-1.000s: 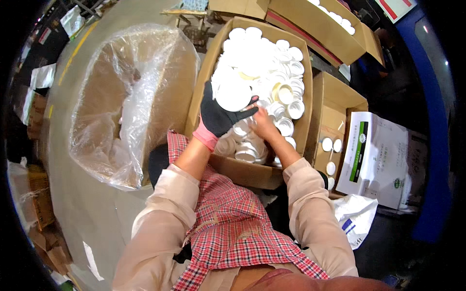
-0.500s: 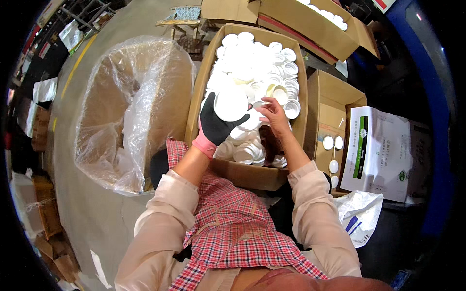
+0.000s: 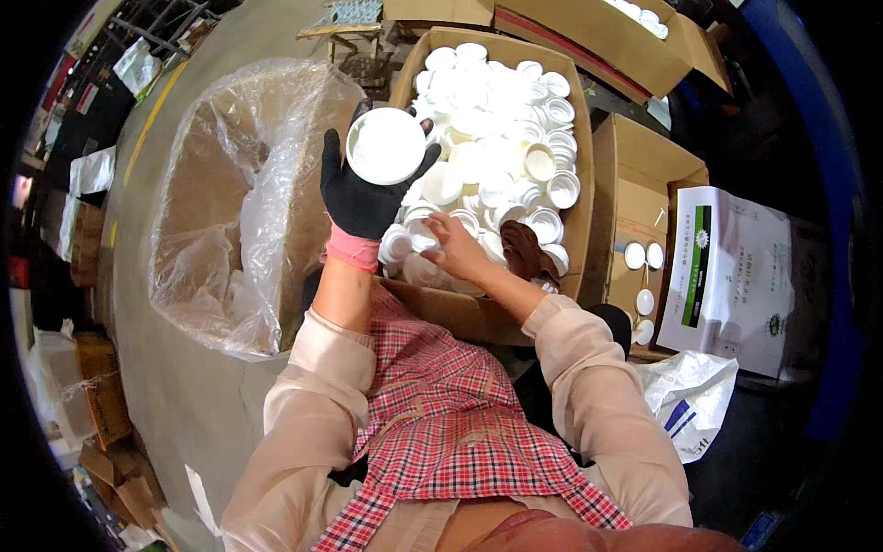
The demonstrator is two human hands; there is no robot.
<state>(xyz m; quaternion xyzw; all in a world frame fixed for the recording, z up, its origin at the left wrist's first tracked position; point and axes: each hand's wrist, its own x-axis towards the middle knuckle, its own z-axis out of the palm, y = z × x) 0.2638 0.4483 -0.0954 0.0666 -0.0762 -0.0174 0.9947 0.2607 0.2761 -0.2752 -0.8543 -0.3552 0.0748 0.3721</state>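
Observation:
My left hand, in a black glove with a pink cuff, holds a round white plastic lid. The lid lies hollow side up, with the gloved fingers spread around its rim, over the left edge of the lid box. My bare right hand hangs low over the near part of the cardboard box, its fingers apart beside white lids. Whether the fingertips touch a lid is hard to tell. A dark brown cloth rests on the lids just right of that hand.
To the left stands a large carton lined with a clear plastic bag. On the right, an open carton has a few white lids in it, beside a printed white carton. Another box of lids stands at the back.
My left hand has moved left and up with its white lid, away from my right hand. My right hand has moved left and nearer to me, uncovering the brown cloth.

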